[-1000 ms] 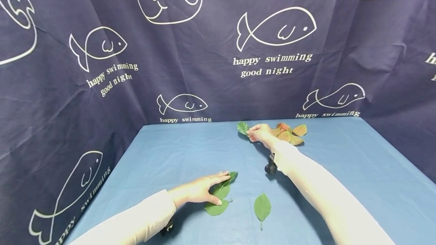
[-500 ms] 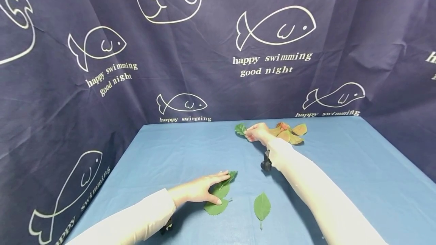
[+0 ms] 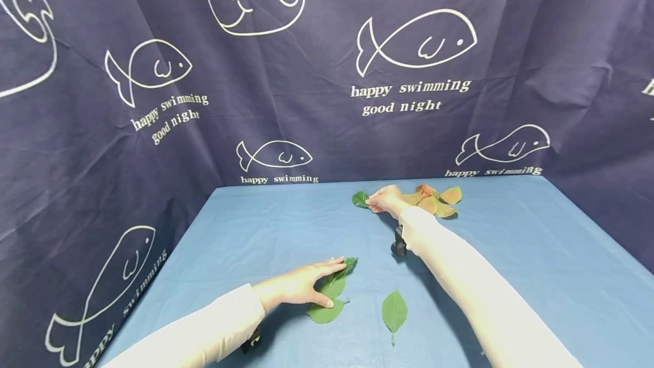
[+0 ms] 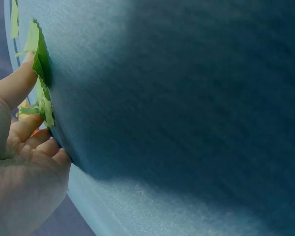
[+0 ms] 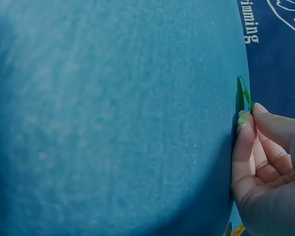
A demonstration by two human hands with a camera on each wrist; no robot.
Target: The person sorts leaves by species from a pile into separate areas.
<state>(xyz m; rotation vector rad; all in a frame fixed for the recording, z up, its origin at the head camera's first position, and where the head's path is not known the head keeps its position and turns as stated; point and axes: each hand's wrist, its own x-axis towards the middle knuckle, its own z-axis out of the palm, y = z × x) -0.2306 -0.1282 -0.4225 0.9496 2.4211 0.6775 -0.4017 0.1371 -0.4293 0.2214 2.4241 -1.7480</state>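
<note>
Near the far edge of the table, my right hand (image 3: 386, 200) pinches a green leaf (image 3: 360, 199) between thumb and fingertips. In the right wrist view this leaf (image 5: 242, 93) looks bent, its shadow close beside it on the cloth. My left hand (image 3: 301, 284) rests with fingers spread over several overlapping green leaves. The thumb touches a lower leaf (image 3: 325, 313), and the fingertips lie on an upper leaf (image 3: 349, 264) with a toothed edge. The left wrist view shows the leaves (image 4: 39, 54) nearly edge-on, and the hand partly hides them.
A single green leaf (image 3: 394, 310) lies flat between the arms, its stem towards me. Behind the right wrist sits a cluster of orange-brown leaves (image 3: 445, 210) with a reddish middle. Blue cloth (image 3: 245, 243) covers the table; a dark printed curtain (image 3: 327, 101) hangs behind.
My right hand has shifted slightly left with the leaf. The leaf has turned from its ribbed side to a darker, smoother-looking, rounder outline. The left hand stays in place.
</note>
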